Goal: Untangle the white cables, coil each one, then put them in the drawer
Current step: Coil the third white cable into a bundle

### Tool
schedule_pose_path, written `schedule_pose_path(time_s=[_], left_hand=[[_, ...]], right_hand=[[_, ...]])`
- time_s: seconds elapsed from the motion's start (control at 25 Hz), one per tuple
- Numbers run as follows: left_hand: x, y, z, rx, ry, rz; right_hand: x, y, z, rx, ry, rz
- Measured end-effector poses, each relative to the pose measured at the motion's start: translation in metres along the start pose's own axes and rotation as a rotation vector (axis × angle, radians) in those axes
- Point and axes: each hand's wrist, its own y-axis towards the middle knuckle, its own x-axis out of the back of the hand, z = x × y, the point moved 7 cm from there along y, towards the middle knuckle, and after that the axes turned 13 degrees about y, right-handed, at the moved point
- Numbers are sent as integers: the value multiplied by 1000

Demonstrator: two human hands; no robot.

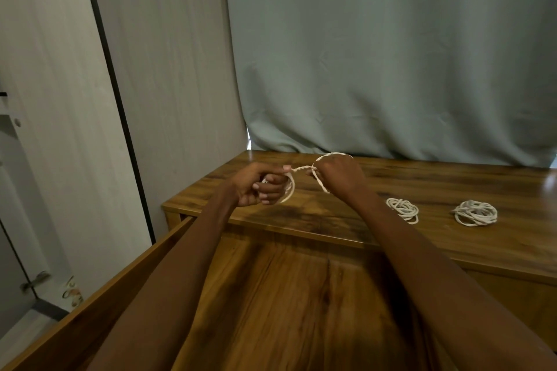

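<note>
Both my hands are raised above the wooden tabletop [452, 184] with one white cable [301, 169] between them. My left hand [259, 184] grips a small coil of it and pinches the twisted strand. My right hand [340, 175] grips the other end, where a loop arches over its knuckles. Two coiled white cables lie on the table to the right: the nearer coil [403, 209] and the farther coil [476, 213]. Below my arms the wooden drawer [286, 310] stands pulled out, with nothing visible inside it.
A grey-green curtain [391, 54] hangs behind the table. Pale cabinet doors [60, 99] stand at the left, close to the drawer's left wall [99, 298]. The table's front edge runs just beyond the drawer.
</note>
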Motion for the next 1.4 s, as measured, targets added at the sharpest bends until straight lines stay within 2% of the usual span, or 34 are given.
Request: schedule_pose_path(time_s=[0.08, 0.12, 0.24, 0.36, 0.44, 0.52, 0.6, 0.64, 0.8, 0.92, 1.04, 1.12, 1.2, 1.28, 1.4], left_hand=[[-11, 2, -20, -196, -273, 71], [-9, 4, -31, -298, -368, 35], [12, 7, -50, -545, -538, -290], [33, 3, -48, -650, -596, -630], [39, 0, -46, -659, -582, -729], [44, -4, -44, -671, -601, -769], [50, -7, -42, -680, -625, -779], [51, -8, -39, -676, -622, -790], [52, -9, -34, -654, -608, -827], [53, -10, -31, -612, -588, -831], [50, -7, -22, -526, -544, -827], [53, -7, -14, -478, -507, -860], [55, -8, -8, -460, -501, -887], [56, -8, -4, -461, -528, -878], [50, -9, -3, -469, -548, -801]], right_hand=[[-5, -4, 2, -2, 81, -10], [-7, -7, 2, 1, 125, -17], [-17, -12, 9, -41, 287, 44], [-10, -13, 36, 46, 463, 105], [-8, -21, 40, -5, 639, 201], [-21, -33, 30, -248, 979, 331], [-29, -40, 21, -456, 1271, 322], [-30, -42, 18, -505, 1333, 301], [-24, -44, 15, -503, 1268, 262], [-13, -45, 1, -508, 1173, 72], [-7, -48, -14, -550, 1333, -158], [-9, -49, -21, -576, 1440, -191], [-14, -50, -22, -595, 1549, -157], [-16, -54, -26, -697, 1580, -182], [-19, -64, -37, -943, 1614, -390]])
